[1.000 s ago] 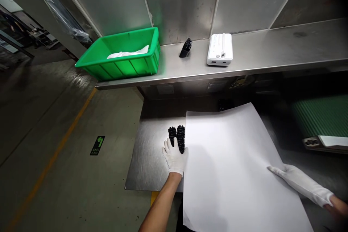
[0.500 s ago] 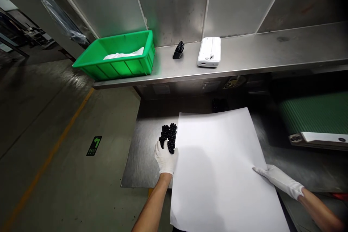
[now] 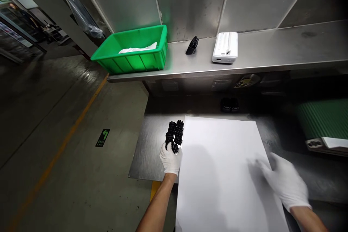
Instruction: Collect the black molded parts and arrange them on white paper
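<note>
Here we go, two gloved hands at the stainless steel tabletop (image 3: 152, 156); the left hand (image 3: 170, 159), in a white cotton glove, sits at about 7 o'clock from centre, and its fingers (image 3: 169, 148) are clenched around the lower end of the black knobbly strips (image 3: 174, 134); two strips, it looks like, lying close together, though the grip hides part of them; they sit just beside the left edge of one large sheet of white paper (image 3: 220, 174), on the sheet's 9 o'clock side.

Over at 4 o'clock comes the right hand (image 3: 282, 181), also gloved, blurred with motion; its fingers (image 3: 261, 166) are spread open, grasping nothing, above the sheet's lower right edge; the blur won't tell us whether they touch the paper.

Up at 11 o'clock on the steel shelf (image 3: 272, 49) stands one green plastic crate (image 3: 130, 66), with one white cloth (image 3: 138, 48) inside; at 12 o'clock, one small black object (image 3: 192, 46) stands on that shelf, and just to its right lies one white power bank (image 3: 225, 48); below the shelf, in shadow behind the sheet, sit two small dark items (image 3: 230, 105); at 2 o'clock there's one green ribbed mat (image 3: 323, 119); down on the floor at 9 o'clock, one green arrow sign (image 3: 102, 137) sits beside one yellow line (image 3: 62, 148).
</note>
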The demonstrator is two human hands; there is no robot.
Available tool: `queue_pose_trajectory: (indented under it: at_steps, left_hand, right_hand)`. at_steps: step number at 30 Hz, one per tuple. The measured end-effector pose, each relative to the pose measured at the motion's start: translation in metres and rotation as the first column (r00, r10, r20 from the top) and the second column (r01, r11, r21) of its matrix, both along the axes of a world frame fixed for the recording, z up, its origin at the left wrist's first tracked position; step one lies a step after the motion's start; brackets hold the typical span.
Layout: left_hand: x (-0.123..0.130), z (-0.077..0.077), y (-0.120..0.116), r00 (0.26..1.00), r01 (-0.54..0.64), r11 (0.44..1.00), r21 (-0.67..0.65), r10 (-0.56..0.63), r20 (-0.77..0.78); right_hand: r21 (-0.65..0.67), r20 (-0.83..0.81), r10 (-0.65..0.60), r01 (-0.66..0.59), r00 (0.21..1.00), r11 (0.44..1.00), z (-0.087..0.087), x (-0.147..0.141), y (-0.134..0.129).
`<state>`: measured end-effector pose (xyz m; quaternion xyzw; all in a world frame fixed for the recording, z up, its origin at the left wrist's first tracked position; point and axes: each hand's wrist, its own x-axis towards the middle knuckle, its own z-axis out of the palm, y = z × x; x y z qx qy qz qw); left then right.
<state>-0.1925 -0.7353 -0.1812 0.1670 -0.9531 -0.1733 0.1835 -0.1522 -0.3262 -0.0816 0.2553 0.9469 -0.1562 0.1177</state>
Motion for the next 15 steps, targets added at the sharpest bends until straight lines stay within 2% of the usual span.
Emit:
queue_pose_trajectory:
  at_steps: [2,4,6,8,12,14,15]
  left_hand:
    - [0.004,0.000,-0.003,0.999,0.002,1.000,0.002,-0.002,0.033]
    - [0.008,0.003,-0.005,0.995,0.040,0.999,0.026,-0.042,0.092]
    - [0.012,0.008,-0.008,0.983,0.095,0.993,0.063,-0.104,0.150]
    - [0.015,0.013,-0.013,0.966,0.156,0.980,0.122,-0.177,0.188]
    - [0.019,0.029,-0.039,0.935,0.248,0.926,0.285,-0.306,0.180]
    - [0.023,0.041,-0.054,0.912,0.291,0.875,0.386,-0.376,0.164]
    - [0.025,0.047,-0.059,0.885,0.322,0.833,0.450,-0.434,0.171]
  right_hand:
    - [-0.209,-0.096,0.101,-0.119,0.990,0.971,-0.009,-0.015,-0.055]
    - [-0.372,-0.120,0.227,-0.256,0.966,0.892,-0.024,-0.029,-0.117]
    - [-0.429,-0.097,0.336,-0.344,0.937,0.835,-0.037,-0.040,-0.175]
    - [-0.453,-0.073,0.389,-0.377,0.919,0.808,-0.044,-0.049,-0.224]
    - [-0.484,-0.115,0.404,-0.406,0.908,0.775,-0.035,-0.061,-0.296]
    - [-0.531,-0.136,0.385,-0.395,0.913,0.750,-0.030,-0.057,-0.315]
    - [-0.578,-0.130,0.372,-0.375,0.919,0.725,-0.032,-0.051,-0.319]
